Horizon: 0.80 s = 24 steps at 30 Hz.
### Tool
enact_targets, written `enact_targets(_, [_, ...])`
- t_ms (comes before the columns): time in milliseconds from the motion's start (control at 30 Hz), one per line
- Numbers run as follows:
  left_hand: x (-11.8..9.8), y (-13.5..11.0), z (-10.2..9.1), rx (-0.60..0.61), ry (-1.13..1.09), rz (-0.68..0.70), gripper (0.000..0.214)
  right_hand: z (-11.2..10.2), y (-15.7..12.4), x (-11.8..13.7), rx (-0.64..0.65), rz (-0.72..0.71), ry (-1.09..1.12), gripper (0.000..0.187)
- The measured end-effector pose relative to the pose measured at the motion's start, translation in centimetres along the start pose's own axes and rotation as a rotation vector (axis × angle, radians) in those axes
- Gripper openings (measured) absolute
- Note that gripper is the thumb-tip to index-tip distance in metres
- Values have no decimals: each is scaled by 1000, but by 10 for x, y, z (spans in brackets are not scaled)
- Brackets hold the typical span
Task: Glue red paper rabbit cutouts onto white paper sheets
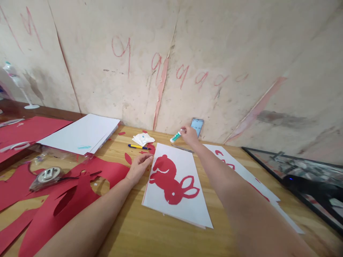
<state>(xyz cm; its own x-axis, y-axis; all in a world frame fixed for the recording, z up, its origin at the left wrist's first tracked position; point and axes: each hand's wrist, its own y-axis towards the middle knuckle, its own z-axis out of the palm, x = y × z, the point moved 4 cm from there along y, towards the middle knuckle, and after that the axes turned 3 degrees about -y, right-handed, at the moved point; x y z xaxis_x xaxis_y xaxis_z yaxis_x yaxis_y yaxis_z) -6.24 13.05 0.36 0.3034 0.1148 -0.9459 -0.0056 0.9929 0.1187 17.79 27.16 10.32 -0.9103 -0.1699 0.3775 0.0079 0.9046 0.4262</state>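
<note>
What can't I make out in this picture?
In the head view:
Phone: lower left hidden behind the right hand.
Green-and-white tube: print too small; the right hand covers one end.
Sheets at right: right forearm hides part of their red shapes.
Red paper at far left: cut off by the left edge.

A stained, cracked wall (203,43) with red scrawls (129,59) rises behind a wooden table (139,235).

The head camera looks forward and down from close above the table (128,228), facing the wall (214,43).
</note>
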Motion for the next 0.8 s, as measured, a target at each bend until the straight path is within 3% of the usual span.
enact_targets(133, [0,-2,3,56,21,-12,29,18,13,-7,48,11,-160,30])
enact_targets(467, [-1,-4,7,100,85,-42,28,45,32,-10,119,20,-187,29])
enact_targets(633, [4,-4,5,78,159,-21,25,40,29,-9,148,19,-178,38])
enact_targets(800, [10,-3,3,80,227,14,27,10,3,-6,37,-5,-141,51])
